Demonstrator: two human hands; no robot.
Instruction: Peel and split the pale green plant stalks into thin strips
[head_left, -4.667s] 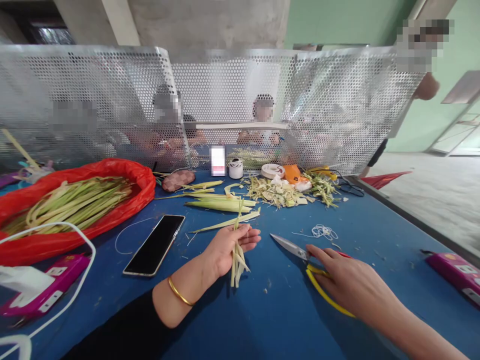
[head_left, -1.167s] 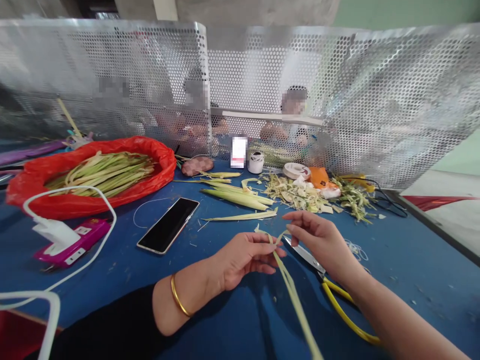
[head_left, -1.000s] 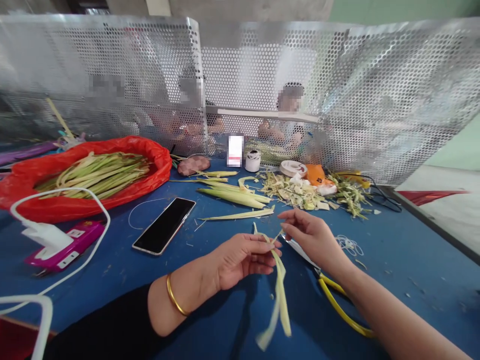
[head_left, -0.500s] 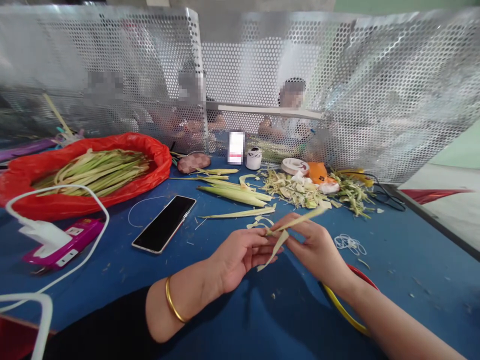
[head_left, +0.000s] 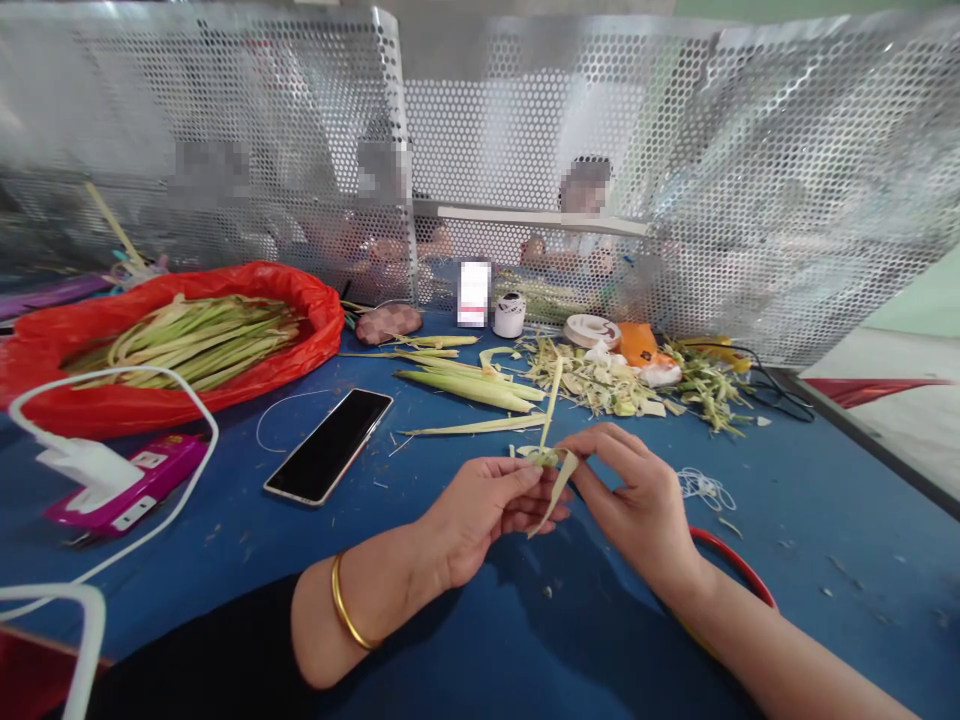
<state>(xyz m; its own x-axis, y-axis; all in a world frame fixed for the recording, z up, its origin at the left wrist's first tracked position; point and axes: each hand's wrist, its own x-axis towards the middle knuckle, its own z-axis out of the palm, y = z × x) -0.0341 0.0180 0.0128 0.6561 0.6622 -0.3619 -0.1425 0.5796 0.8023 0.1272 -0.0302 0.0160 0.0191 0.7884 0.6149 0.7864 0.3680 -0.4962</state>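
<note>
Currently my left hand [head_left: 480, 510] and right hand [head_left: 637, 495] are close together above the near middle of the blue table [head_left: 825, 520], both pinching one pale leaf strip [head_left: 551, 450] between thumb and fingertips. One end of the strip stands up from the pinch, the other hangs down toward my left palm; a small fold or knot seems to sit at the pinch, though I cannot tell how tight. Judged progress: early stage on this strip, bent but not shaped into anything recognisable, and I see no finished piece on the table. Stock remaining: one red bag [head_left: 300, 300] at far left, full of long green strips, too many to count. Loose on the table beyond my hands: roughly four or five longer leaf pieces [head_left: 465, 390] and one heap of trimmings [head_left: 592, 380] toward the far right. Counts otherwise: one phone [head_left: 330, 445] face up, left of my hands; two spools [head_left: 510, 315] by the perforated metal screen [head_left: 750, 200]; one coil of white thread [head_left: 701, 487] right of my right hand; one red-and-yellow handle loop [head_left: 735, 565] showing beneath my right wrist, its blades hidden; one gold bangle [head_left: 345, 610] on my left wrist. Other people sit behind the screen.
</note>
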